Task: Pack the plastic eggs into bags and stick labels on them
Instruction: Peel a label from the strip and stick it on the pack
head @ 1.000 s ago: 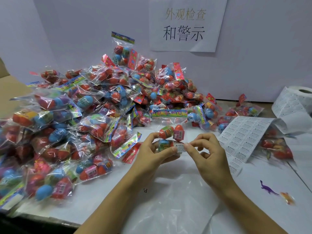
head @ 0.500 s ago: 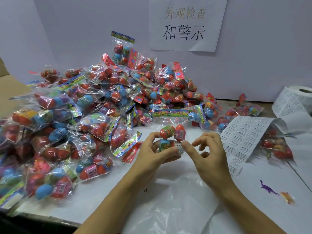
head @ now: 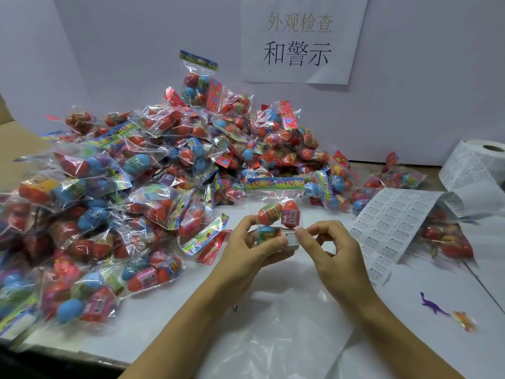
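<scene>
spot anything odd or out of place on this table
Two tiny loose toys lie on the white table at the right: a purple dinosaur and an orange figure, outside any egg or bag. The label strip drapes over a bag of eggs.

Even, fairly bright indoor light gives only soft, faint shadows. White glare glints off the cellophane of the heaped bags, and wide-angle distortion bends the edges, where the left and right margins blur.
</scene>
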`<state>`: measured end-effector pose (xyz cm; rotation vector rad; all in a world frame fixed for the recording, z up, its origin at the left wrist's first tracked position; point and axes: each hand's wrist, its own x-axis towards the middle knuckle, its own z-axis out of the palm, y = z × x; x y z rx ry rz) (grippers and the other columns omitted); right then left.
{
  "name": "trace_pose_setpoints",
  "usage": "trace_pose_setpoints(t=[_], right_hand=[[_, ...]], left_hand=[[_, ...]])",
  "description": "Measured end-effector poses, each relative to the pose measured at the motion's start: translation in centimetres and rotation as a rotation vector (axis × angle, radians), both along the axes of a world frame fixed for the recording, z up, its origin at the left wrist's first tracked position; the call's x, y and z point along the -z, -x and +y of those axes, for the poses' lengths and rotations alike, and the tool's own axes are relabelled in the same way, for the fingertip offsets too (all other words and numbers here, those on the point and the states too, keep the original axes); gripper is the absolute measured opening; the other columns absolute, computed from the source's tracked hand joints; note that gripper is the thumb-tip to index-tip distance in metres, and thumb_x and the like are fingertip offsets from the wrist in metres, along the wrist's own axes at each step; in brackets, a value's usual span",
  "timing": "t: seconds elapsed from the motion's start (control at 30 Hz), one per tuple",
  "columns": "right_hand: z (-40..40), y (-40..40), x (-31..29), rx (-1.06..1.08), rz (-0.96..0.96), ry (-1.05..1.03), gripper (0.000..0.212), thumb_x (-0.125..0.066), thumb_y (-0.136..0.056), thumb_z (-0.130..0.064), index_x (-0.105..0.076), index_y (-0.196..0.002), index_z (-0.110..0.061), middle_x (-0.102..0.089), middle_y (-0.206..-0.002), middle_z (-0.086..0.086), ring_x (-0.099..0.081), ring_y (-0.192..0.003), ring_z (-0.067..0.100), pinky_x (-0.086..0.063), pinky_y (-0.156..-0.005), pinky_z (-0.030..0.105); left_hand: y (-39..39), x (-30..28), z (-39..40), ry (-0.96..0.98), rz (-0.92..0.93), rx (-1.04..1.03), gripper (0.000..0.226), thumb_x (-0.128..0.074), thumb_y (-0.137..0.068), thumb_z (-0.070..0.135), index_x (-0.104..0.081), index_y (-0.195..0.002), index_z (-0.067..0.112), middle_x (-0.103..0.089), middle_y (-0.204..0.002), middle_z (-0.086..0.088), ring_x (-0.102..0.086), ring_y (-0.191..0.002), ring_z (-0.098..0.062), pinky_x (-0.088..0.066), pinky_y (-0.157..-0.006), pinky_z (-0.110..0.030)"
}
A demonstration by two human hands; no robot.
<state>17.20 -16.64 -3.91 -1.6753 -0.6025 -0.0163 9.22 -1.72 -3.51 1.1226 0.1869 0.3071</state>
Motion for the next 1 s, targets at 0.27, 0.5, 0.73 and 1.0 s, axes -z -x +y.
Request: trace_pose_setpoints(t=[0.27,0.5,0.73,1.0], right_hand=[[-0.14,-0.29,0.13,-0.016,-0.062,-0.005,0.007,-0.072,-0.090,-0.024,-0.070,-0.083,-0.022,-0.064,-0.087,-0.015,-0.059,-0.084,0.008,-0.048,-0.062,0.017],[-0.16,-0.13,0.12,-0.047,-0.082,0.024,0.011,-0.079,-0.084,-0.022,-0.073,-0.091,-0.026,-0.062,-0.096,-0.020,-0.059,-0.089,0.007,-0.046,-0.061,0.016],[-0.30,-0.14,0.09,-0.053,-0.095,0.030,0.015,-0.080,-0.083,-0.018,-0.072,-0.089,-0.030,-0.062,-0.096,-0.021,-0.058,-0.088,0.005,-0.046,-0.060,0.015],[-0.22,-0.26,0.18,-0.024,-0.105,0.013,0.011,-0.078,-0.086,-0.025,-0.070,-0.078,-0.025,-0.064,-0.089,-0.015,-0.059,-0.085,0.010,-0.044,-0.059,0.016]], left_hand=[[-0.19,0.05,0.36,0.021,0.013,0.041,0.061,-0.079,-0.073,0.003,-0.056,-0.130,0.002,-0.074,-0.112,-0.024,-0.073,-0.104,-0.040,-0.061,-0.085,-0.034],[-0.11,0.14,0.59,0.045,-0.016,0.033,0.056,-0.074,-0.076,0.000,-0.055,-0.128,0.001,-0.074,-0.110,-0.024,-0.074,-0.102,-0.036,-0.061,-0.083,-0.032],[-0.06,0.06,0.49,0.043,-0.010,0.043,0.053,-0.073,-0.081,-0.005,-0.053,-0.130,-0.002,-0.073,-0.113,-0.026,-0.074,-0.102,-0.037,-0.061,-0.084,-0.034],[0.07,-0.02,0.26,-0.021,0.007,0.045,0.058,-0.080,-0.079,0.011,-0.054,-0.131,0.007,-0.075,-0.113,-0.021,-0.073,-0.104,-0.038,-0.061,-0.086,-0.037]])
